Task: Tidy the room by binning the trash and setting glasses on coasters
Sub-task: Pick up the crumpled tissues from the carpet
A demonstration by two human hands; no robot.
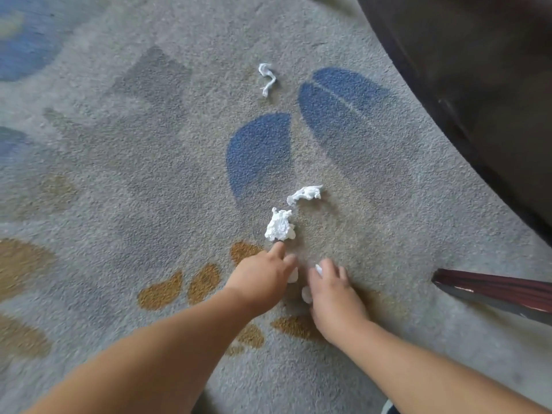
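Three crumpled white tissues lie on the grey patterned carpet [119, 174]: a ball [279, 225] just beyond my left hand, a flatter wad [304, 194] behind it, and a twisted strip [266, 79] farther away. My left hand [263, 279] reaches toward the ball, its index fingertip almost touching it; a bit of white tissue [293, 275] shows under its fingers. My right hand [331, 297] is curled over another white tissue [307, 294] close beside the left hand. No bin, glasses or coasters are in view.
A large dark curved piece of furniture [478, 100] fills the upper right. A dark reddish slanted furniture leg [493, 291] sticks in from the right edge near my right hand. Carpet stretches away to the left and ahead.
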